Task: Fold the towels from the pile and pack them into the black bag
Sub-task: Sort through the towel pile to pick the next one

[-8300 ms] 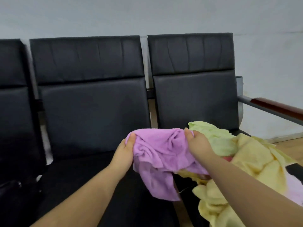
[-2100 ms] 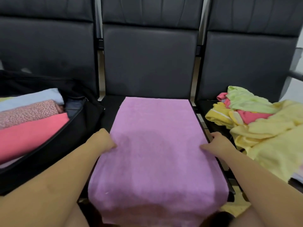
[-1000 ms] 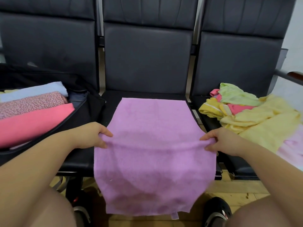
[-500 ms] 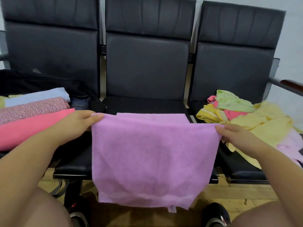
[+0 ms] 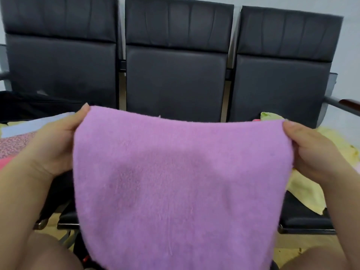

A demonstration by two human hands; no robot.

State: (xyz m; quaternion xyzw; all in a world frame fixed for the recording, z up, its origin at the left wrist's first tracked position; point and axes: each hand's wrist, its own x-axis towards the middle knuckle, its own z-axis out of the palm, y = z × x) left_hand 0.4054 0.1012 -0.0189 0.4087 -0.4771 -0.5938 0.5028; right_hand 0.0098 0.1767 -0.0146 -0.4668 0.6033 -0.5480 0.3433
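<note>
A purple towel (image 5: 181,184) hangs in the air in front of me, folded over along its top edge. My left hand (image 5: 52,145) grips its upper left corner and my right hand (image 5: 315,152) grips its upper right corner. The towel hides the middle seat. At the left edge lies the black bag (image 5: 29,104), open, with folded light blue, speckled pink and coral towels (image 5: 13,141) inside. On the right seat, partly behind my right hand, lies the pile of yellow and green towels (image 5: 311,190).
Three black padded chairs (image 5: 175,75) stand in a row against a pale wall. A wooden armrest (image 5: 348,103) juts out at the far right. My knees show at the bottom corners above a wooden floor (image 5: 290,248).
The purple towel lay flat on the middle seat two seconds ago. Both hands took its sides, folded it and lifted it off the seat, closer to the camera.
</note>
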